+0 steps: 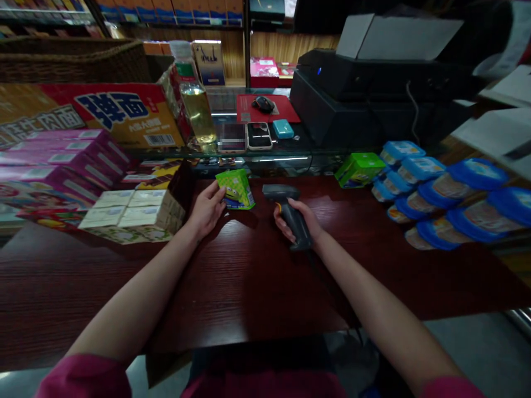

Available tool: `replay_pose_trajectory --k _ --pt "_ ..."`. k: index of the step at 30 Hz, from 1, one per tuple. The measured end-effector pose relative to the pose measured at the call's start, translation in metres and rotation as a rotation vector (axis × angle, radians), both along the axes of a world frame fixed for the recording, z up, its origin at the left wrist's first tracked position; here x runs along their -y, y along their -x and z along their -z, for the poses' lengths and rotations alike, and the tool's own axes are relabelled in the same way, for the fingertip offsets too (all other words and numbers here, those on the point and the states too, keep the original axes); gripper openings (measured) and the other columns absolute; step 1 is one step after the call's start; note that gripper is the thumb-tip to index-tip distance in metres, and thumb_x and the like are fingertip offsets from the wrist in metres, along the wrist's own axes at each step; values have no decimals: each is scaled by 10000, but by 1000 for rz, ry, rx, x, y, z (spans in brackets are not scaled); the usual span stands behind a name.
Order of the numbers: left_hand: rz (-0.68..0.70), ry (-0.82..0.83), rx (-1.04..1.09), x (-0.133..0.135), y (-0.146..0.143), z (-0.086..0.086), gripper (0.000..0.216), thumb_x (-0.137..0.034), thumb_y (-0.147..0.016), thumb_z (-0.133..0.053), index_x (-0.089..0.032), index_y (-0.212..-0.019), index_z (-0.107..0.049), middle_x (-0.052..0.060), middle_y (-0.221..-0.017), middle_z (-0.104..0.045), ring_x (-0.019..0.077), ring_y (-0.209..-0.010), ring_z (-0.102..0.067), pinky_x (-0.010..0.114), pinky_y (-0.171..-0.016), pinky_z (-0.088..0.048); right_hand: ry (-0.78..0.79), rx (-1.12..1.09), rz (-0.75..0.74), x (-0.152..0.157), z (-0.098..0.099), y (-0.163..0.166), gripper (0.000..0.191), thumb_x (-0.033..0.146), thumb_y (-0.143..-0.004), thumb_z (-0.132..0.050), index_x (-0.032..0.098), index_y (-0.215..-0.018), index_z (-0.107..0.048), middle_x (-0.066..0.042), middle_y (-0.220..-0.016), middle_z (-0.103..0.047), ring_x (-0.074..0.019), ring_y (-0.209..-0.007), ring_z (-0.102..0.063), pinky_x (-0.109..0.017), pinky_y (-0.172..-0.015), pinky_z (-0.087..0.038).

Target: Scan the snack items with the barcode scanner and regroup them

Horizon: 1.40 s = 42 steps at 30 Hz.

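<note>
My left hand (208, 207) grips the left side of a small green box (237, 189) with cartoon eyes on its front. The box is held just over the dark wooden counter (215, 293). In my right hand (302, 221) is a dark grey barcode scanner (299, 221), its handle wrapped by my fingers. The scanner's head points left toward the green box, with a short gap between them. A cable runs from the bottom of the handle toward the counter's front edge.
To the left stand white cartons (131, 213), pink boxes (62, 160) and a noodle carton (124, 113). A bottle (194, 99) and two phones (259, 136) are behind. At right are another green box (359, 169) and stacked blue-lidded tubs (460, 204).
</note>
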State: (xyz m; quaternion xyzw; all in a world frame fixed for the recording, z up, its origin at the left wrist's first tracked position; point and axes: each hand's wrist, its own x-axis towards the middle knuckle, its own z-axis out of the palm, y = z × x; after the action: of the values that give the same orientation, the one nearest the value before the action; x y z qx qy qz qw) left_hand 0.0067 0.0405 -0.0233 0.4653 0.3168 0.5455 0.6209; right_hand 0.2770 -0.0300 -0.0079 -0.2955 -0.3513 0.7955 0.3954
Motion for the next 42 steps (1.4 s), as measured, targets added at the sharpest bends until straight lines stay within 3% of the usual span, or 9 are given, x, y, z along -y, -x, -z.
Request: replay_pose_trajectory --k 6,12,15,21,25,28,33,38,42 --pt "-78 -24 -35 -7 1 6 456 -416 -848 -803 -235 -1252 -693 83 -1347 -707 269 -1247 -670 413 -1061 -572 2 9 -33 2 -5 4 419 576 -873 -615 158 -871 -643 20 -595 -573 -102 -375 -465 -200 -280 -405" --pt "-92 -128 -83 1 -3 2 729 -478 -831 -813 -266 -1469 -531 112 -1361 -679 280 -1276 -650 414 -1056 -558 -15 35 6 3 -6 4 433 585 -871 -616 155 -896 -654 15 -597 -578 -104 -371 -460 -205 -276 -394" --pt "-180 -263 -237 6 -2 -3 710 -453 -881 -759 -311 -1514 -470 87 -1337 -679 260 -1257 -649 406 -1069 -537 -34 35 26 4 -6 4 438 583 -875 -614 150 -912 -669 13 -598 -574 -103 -359 -450 -208 -274 -381" --pt "-397 -634 -728 10 14 -5 418 -293 -957 -635 -240 -1369 -583 118 -1375 -579 261 -1295 -565 447 -1145 -459 -58 28 62 5 -5 3 431 581 -863 -631 157 -925 -678 6 -629 -580 -98 -379 -446 -202 -297 -383" --pt "-542 -677 -977 9 27 -8 366 -208 -959 -570 -226 -1323 -601 131 -1310 -542 267 -1274 -548 473 -1152 -450 -60 32 70 6 -4 3 447 593 -844 -649 155 -925 -686 1 -625 -584 -99 -379 -442 -203 -296 -382" --pt "-566 -715 -1029 14 27 -16 359 -168 -986 -484 -234 -1320 -601 133 -1406 -522 273 -1362 -512 486 -1189 -421 -58 26 84 7 -4 4 449 587 -834 -668 148 -924 -693 -1 -629 -589 -97 -379 -455 -201 -302 -393" --pt "-554 -890 -1287 26 -3 -27 464 -209 -995 -554 -267 -1456 -549 129 -1590 -471 314 -1536 -370 539 -1251 -346 -59 18 76 7 -4 4 455 581 -838 -677 137 -936 -701 -1 -635 -594 -94 -387 -465 -195 -307 -401" --pt "-559 -965 -1497 19 -25 -21 376 -144 -1006 -514 -206 -1348 -656 120 -1496 -602 278 -1439 -518 434 -1201 -439 -41 13 65 7 -2 3 450 574 -834 -698 137 -940 -704 1 -649 -595 -92 -404 -475 -188 -316 -408" --pt "-639 -951 -1482 10 -8 -18 432 -148 -1030 -458 -220 -1433 -596 105 -1478 -625 261 -1415 -549 495 -1265 -342 -29 16 70 7 -1 2 423 564 -862 -675 151 -953 -701 -1 -666 -587 -96 -429 -478 -184 -323 -407"
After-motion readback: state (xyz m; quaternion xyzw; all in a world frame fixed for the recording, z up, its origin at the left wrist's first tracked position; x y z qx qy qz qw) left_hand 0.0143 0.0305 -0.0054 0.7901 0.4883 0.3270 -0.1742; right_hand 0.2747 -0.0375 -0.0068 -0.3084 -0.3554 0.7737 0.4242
